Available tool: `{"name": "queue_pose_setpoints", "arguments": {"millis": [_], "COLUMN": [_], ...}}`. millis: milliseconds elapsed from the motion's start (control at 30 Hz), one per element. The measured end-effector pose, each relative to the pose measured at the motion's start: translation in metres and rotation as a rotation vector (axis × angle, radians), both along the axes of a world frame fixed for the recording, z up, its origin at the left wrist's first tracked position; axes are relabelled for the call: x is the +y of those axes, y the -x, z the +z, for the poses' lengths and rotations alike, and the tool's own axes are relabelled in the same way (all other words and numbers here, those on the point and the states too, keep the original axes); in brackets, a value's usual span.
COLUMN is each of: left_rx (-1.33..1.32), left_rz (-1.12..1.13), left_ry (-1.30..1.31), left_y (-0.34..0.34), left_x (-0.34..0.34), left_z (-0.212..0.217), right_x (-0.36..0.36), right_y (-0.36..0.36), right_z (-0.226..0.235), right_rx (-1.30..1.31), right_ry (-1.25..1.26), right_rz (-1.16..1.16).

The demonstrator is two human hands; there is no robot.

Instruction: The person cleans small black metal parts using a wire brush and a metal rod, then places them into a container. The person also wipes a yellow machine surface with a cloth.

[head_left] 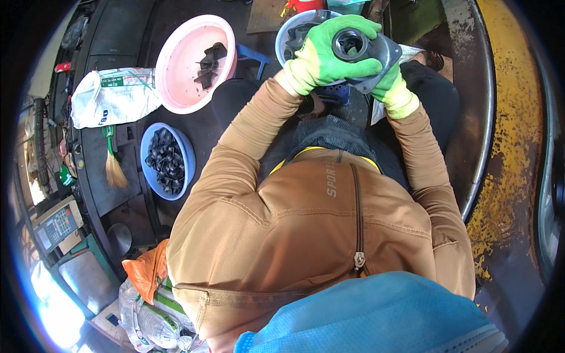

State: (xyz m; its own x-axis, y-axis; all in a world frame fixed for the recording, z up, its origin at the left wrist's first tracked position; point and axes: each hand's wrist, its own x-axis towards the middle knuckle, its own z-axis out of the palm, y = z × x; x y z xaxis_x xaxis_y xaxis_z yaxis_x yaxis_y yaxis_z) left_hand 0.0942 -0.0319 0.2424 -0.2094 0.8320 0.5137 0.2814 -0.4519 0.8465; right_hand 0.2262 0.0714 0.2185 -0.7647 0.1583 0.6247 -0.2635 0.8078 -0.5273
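Both my hands wear green and yellow-green work gloves. My left hand (332,56) wraps round a black molded part (385,56) that has a round, open collar and a flat flange with a hole at its corner. On the right, my right hand (395,91) grips the same part from below and beside the flange; its fingertips are partly hidden. The part is held up over my lap. Just behind my left hand stands a light-blue basin (281,44) with dark pieces in it, partly covered by the glove.
A pink basin (170,41) holds a few black pieces. Nearer on the left, a blue basin (190,156) is heaped with black parts. White sack (129,109), hand broom (115,167) and blue plastic stool (254,57) lie around. A rusty yellow machine edge (506,159) runs along the right.
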Motion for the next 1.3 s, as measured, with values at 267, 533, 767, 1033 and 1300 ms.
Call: {"name": "queue_pose_setpoints", "arguments": {"millis": [267, 533, 767, 1033, 1300], "left_rx": [0.013, 0.272, -0.034, 0.055, 0.049], "left_rz": [-0.581, -0.365, 0.372, 0.121, -0.252], "left_ry": [0.178, 0.282, 0.006, -0.052, 0.105], "left_y": [0.019, 0.053, -0.023, -0.013, 0.009], "left_x": [-0.001, 0.020, 0.012, 0.001, -0.002], "left_z": [0.017, 0.028, -0.015, 0.010, 0.021], "right_x": [-0.005, 0.005, -0.006, -0.012, 0.001], "right_y": [-0.020, 0.007, 0.005, -0.001, -0.008], "right_z": [-0.026, -0.030, -0.042, -0.020, -0.012], "right_rx": [-0.390, -0.068, 0.026, -0.077, -0.123], "right_ry": [0.791, 0.679, 0.372, 0.608, 0.364], "right_rz": [0.344, 0.185, -0.201, -0.075, 0.195]}}
